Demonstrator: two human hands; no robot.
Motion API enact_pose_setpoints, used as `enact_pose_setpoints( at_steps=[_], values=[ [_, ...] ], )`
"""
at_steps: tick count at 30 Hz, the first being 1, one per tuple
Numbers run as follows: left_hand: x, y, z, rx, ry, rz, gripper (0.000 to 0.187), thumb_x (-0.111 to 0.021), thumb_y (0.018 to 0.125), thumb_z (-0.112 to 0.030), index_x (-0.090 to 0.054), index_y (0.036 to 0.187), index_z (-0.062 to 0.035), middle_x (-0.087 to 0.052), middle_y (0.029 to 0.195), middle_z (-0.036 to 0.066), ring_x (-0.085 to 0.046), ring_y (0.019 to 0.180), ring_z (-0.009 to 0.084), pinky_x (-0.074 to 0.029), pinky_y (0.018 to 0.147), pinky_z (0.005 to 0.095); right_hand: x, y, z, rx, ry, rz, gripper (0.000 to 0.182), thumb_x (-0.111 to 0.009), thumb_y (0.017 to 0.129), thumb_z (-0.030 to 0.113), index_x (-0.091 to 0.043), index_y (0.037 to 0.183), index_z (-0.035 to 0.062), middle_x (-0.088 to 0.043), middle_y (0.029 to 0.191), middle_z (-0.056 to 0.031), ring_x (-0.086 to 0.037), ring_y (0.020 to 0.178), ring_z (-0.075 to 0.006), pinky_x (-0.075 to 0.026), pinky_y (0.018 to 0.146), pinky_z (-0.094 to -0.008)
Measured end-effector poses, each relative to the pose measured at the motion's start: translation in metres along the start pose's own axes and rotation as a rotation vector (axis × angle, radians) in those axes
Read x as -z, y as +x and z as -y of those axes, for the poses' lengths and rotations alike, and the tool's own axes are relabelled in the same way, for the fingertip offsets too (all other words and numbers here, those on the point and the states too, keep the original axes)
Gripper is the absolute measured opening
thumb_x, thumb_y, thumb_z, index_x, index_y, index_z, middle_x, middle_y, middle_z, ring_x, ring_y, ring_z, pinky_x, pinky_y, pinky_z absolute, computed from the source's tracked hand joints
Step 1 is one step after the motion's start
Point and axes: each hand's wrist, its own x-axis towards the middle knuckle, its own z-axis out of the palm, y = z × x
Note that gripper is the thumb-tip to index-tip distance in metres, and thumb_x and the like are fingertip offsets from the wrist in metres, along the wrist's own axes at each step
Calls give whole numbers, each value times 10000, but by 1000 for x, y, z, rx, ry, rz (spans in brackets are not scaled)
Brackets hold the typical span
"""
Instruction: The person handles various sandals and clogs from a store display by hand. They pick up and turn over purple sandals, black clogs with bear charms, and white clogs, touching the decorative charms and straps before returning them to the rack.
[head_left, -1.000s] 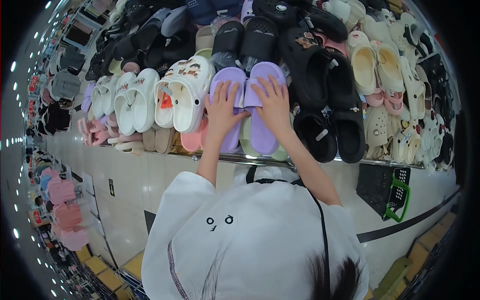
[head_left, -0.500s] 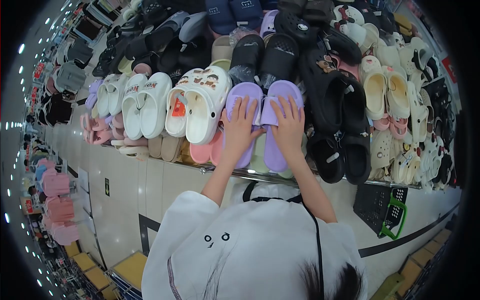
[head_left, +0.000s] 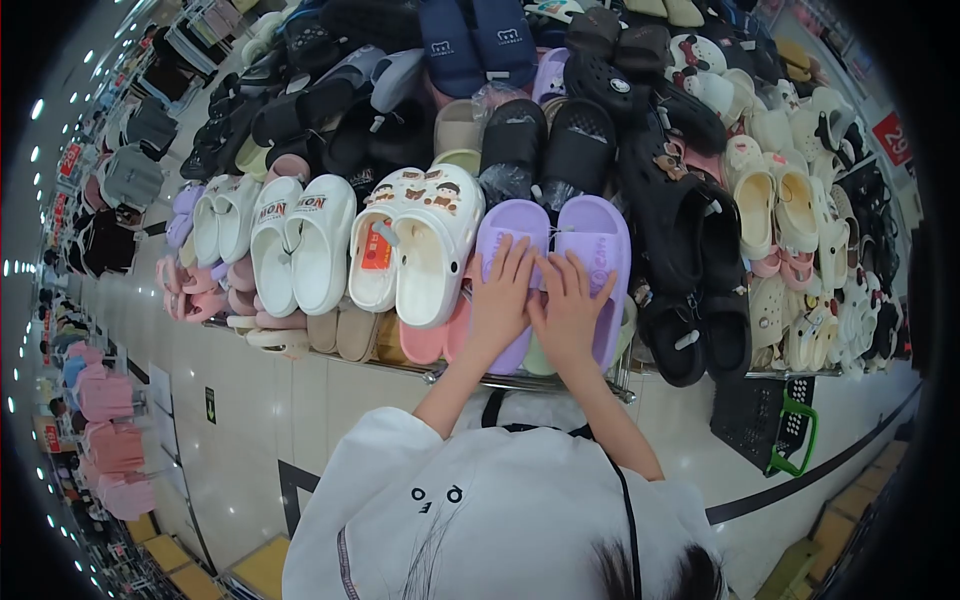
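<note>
A pair of purple slippers (head_left: 512, 222) lies side by side at the front edge of the shoe display, toes pointing away. My left hand (head_left: 503, 300) rests on the left slipper, fingers spread over its strap. On the inner side of the right slipper lies my right hand (head_left: 568, 305), its fingers apart. To the left stand white clogs (head_left: 428, 265) with cartoon charms and a red tag. Black slippers (head_left: 578, 145) sit just behind the purple pair, and large black clogs (head_left: 665, 220) are to the right.
White slippers (head_left: 318, 260) and pink ones (head_left: 422, 342) line the front near the metal rail (head_left: 520, 380). Cream clogs (head_left: 755, 205) are at the right. A black basket with a green handle (head_left: 797, 435) stands on the floor at the lower right.
The shoe display appears lower in view. Both hands have slid nearer the body relative to the purple slippers, and my right hand has shifted inward, uncovering more of the right strap.
</note>
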Motion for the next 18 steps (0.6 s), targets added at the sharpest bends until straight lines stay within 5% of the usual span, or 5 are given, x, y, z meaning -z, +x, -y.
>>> enact_pose_setpoints(
  at_steps=[4, 9, 18],
  values=[
    [39, -3, 22, 74, -129, -29, 528, -633, 774, -287, -508, 1236, -63, -441, 1339, 125, -340, 1316, 298, -210, 1055, 557, 0, 9, 6, -48, 27, -55, 407, -615, 779, 173, -545, 1179, 137, -491, 1249, -59, -412, 1248, -275, -65, 1047, -673],
    [68, 15, 80, 117, -77, -324, 392, -677, 762, -194, -557, 1104, -46, -532, 1160, 142, -482, 1119, 332, -359, 950, 440, -11, 17, 24, -31, 91, -31, 373, -600, 802, 162, -543, 1167, 116, -482, 1257, -76, -379, 1272, -289, -90, 1055, -655],
    [44, 62, 112, 131, -79, -172, 428, -670, 752, -303, -584, 1085, -49, -586, 1073, 133, -562, 983, 309, -459, 808, 417, -40, 23, 30, -9, 33, -85, 339, -531, 832, 134, -547, 1166, 77, -496, 1233, -97, -366, 1273, -322, -163, 1083, -564]
  ],
)
